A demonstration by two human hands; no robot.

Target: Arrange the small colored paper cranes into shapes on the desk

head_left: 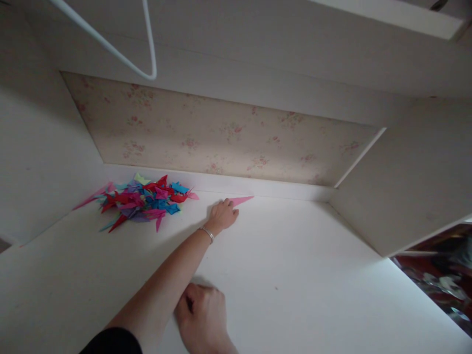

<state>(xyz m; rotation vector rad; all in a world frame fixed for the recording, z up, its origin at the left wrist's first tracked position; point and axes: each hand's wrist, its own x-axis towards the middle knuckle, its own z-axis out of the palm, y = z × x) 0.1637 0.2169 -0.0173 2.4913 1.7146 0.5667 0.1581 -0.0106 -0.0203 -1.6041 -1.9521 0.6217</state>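
My left hand (222, 216), with a silver bracelet at the wrist, reaches across the white surface toward the back edge. Its fingers are closed on a pink folded paper piece (242, 200), whose long pointed end sticks out to the right; the rest is hidden under the hand. Nearer to me, my right hand (203, 314) rests as a loose fist beside the left forearm, with nothing visible in it. Left of my left hand lies a pile of folded paper cranes (142, 199) in red, pink, blue, purple and pale green.
Behind the white desk surface (295, 255) stands a back panel with flowered wallpaper (228, 132). White side walls rise left and right (405, 182), and a shelf (258, 73) overhangs. A white cable (110, 46) hangs at upper left. Blurred items (438, 280) show beyond the right edge.
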